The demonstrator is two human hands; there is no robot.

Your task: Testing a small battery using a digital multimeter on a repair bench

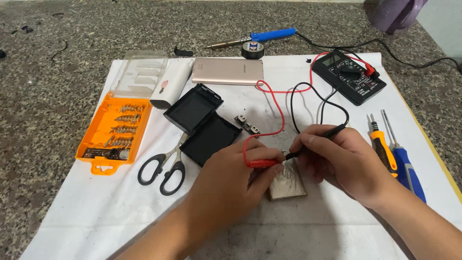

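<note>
Head view: left hand (231,168) fingers pinch the red probe (262,163), right hand (344,161) fingers grip the black probe (317,139), both tips on the silver pouch cell (288,182) on the desk (57,96). Slipping tips could touch and short.

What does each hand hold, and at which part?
Left hand holds the red probe by its handle; right hand holds the black probe along its shaft.

Bright, even light; soft shadows; sharp focus.

Left hand (236,168) and right hand (337,156) close together, fingers curled in pinches, seemingly almost touching, forearms converging.
</note>
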